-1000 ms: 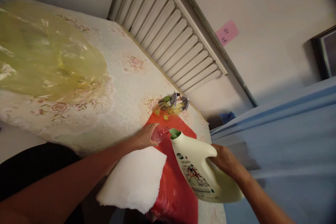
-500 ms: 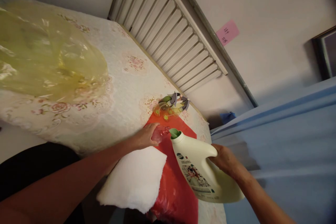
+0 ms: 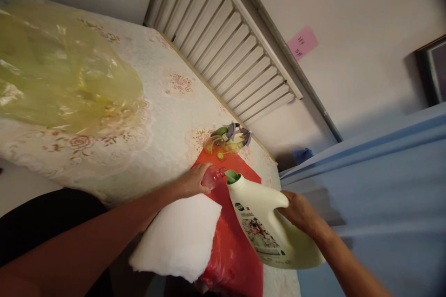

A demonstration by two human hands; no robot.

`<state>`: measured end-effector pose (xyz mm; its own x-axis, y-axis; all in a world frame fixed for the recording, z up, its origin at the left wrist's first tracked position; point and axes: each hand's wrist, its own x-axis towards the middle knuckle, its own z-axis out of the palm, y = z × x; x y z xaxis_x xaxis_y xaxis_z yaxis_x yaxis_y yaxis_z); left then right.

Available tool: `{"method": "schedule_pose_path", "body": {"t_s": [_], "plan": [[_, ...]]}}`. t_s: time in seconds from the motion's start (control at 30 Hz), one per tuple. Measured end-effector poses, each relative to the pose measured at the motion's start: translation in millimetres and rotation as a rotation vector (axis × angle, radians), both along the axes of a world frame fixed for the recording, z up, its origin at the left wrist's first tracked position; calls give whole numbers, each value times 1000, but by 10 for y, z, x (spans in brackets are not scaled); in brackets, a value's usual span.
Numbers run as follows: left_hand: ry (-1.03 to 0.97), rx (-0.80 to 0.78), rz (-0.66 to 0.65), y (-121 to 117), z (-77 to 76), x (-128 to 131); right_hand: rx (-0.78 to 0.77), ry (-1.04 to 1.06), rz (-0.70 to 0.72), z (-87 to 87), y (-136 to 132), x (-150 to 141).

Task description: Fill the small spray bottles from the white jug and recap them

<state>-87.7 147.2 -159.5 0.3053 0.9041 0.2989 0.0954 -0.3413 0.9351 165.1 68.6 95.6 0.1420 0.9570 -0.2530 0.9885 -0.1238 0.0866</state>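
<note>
My left hand (image 3: 193, 180) is closed round a small clear plastic bottle (image 3: 211, 177), whose narrow neck points right. In my right hand (image 3: 296, 211) is the handle of a large pale green detergent jug (image 3: 259, 204), tilted toward the left. The jug's green pouring spout (image 3: 231, 176) meets or nearly meets the bottle's mouth; whether liquid is flowing I cannot tell. Under both lies a red plastic sheet (image 3: 240, 250). A folded white cloth (image 3: 179, 236) lies just below my left hand. Beyond the bottle, spray bottles with grey trigger heads (image 3: 237, 132) lie together.
A large yellowish plastic bag (image 3: 69, 74) lies at the left on the flowered tablecloth (image 3: 167, 116). A white radiator (image 3: 223, 41) runs along the wall behind the table. Blue curtain cloth (image 3: 390, 185) hangs at the right, below a pink note (image 3: 302, 42).
</note>
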Motion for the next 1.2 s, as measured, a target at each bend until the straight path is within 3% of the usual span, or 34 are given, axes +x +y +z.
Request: {"method": "schedule_pose_path", "body": {"t_s": [0.5, 0.77, 1.2], "plan": [[12, 11, -19, -21, 57, -38, -8, 4, -6, 5, -9, -7], [12, 20, -11, 3, 3, -5, 14, 28, 4, -16, -9, 2], [6, 31, 18, -9, -1, 7, 71, 142, -50, -240, -161, 38]]}}
